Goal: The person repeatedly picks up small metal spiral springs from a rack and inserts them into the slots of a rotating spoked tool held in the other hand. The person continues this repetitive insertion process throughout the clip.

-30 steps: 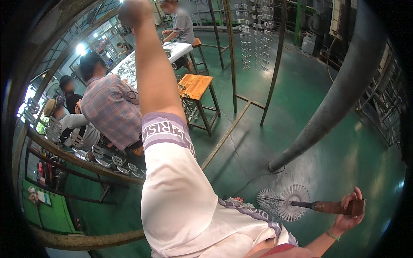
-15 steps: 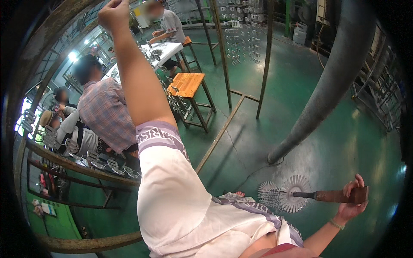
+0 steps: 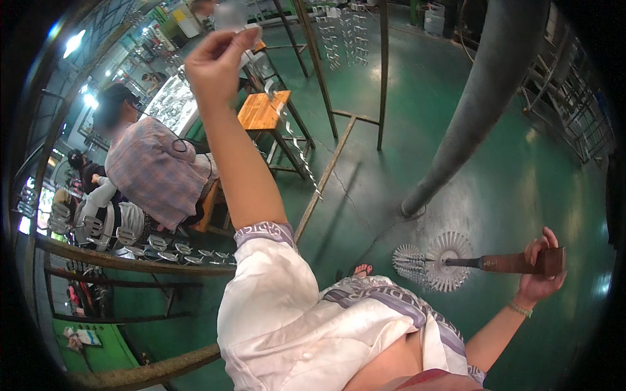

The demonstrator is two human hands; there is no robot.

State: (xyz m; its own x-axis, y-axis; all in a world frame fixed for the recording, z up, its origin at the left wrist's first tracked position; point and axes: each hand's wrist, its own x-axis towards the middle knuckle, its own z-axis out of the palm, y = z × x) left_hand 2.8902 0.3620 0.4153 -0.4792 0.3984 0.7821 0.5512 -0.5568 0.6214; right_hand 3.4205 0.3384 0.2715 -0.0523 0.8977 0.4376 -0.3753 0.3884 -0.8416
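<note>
A brown handle [image 3: 502, 262] is gripped by the right hand [image 3: 542, 264], lower right; the left hand [image 3: 218, 65], upper left, is pinched closed, contents unclear.

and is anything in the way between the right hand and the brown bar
Nothing visible: the right hand is already on the brown bar, at the end away from the spiky metal discs.

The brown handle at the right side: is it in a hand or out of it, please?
In: the right hand holds the brown handle, with fingers curled over its thick end.
</note>
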